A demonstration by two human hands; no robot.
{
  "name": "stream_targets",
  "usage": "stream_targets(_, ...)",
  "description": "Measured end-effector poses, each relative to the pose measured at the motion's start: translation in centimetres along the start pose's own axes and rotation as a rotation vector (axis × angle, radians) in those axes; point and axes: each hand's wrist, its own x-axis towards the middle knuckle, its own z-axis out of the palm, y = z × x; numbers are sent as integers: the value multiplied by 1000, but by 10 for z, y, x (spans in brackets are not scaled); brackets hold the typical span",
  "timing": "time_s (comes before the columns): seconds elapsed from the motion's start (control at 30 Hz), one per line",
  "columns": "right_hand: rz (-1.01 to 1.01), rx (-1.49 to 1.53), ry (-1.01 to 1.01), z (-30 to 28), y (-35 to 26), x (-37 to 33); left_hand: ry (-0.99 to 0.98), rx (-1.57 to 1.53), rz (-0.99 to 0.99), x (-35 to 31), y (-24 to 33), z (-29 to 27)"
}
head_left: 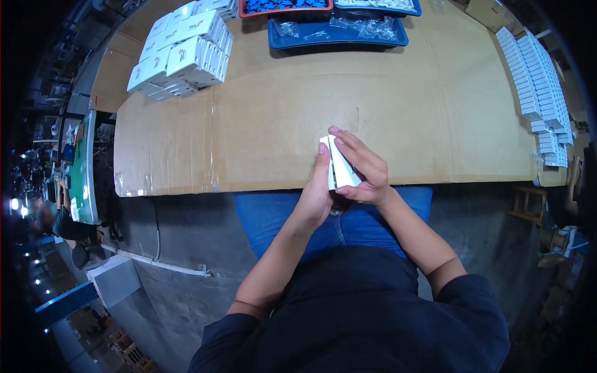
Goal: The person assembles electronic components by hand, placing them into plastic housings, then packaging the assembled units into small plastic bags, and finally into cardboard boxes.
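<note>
A small white box (342,172) is held between my two hands at the near edge of the table, above my lap. My left hand (318,189) grips its left side, the thumb lying along the edge. Around the right side wraps my right hand (368,171), its fingers stretched over the top and its thumb at the near end. A dark narrow gap runs along the box between two white faces. Whether the flap is fully closed I cannot tell, and the underside is hidden by my hands.
Stacked white boxes (180,53) stand at the far left of the cardboard-covered table (280,124). A blue tray (339,43) with clear plastic bags sits at the back, beside a red tray (286,9) of blue pieces. Tall stacks of small white boxes (538,93) line the right edge.
</note>
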Motion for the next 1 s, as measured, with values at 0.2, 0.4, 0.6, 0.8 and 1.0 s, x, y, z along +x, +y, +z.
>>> stream_targets(0.2,686,529,293,13,-17,-4,358,808,576,1,-9,29)
stream_targets(0.4,656,392,147,17,-19,1,151,442,453,20,-28,-23)
stream_targets(0.6,474,192,-100,10,-19,-6,276,83,258,23,-19,-27)
stream_targets(0.8,311,-42,-105,19,-6,-11,357,215,265,24,-27,-35)
stream_targets(1.0,214,-217,-118,22,-5,-19,412,238,211,16,-20,-17)
